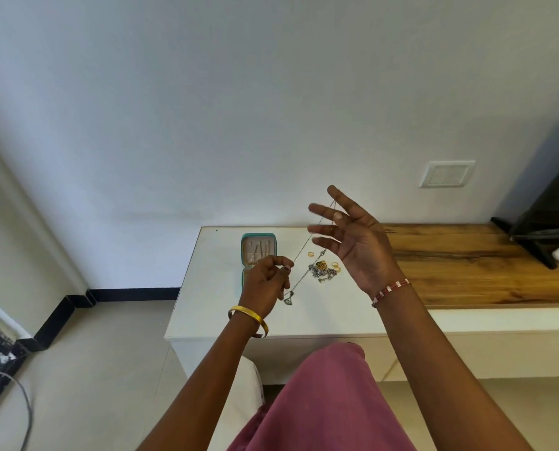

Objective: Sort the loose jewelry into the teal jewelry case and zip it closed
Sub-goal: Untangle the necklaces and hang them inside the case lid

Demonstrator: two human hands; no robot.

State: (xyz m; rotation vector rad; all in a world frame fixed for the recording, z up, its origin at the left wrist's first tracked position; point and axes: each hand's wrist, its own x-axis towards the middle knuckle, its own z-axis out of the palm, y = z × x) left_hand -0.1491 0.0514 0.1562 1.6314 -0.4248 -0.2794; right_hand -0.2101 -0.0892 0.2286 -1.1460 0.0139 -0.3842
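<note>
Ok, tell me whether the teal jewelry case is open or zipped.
Open. The teal jewelry case lies unzipped on the white table, its beige padded lining facing up; the left hand hides part of its lower half.

case (258, 247) on table (226, 320) | jewelry pile (324, 272) right of case

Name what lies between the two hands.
In the head view, a thin chain stretches from the left hand up to the right hand.
</note>
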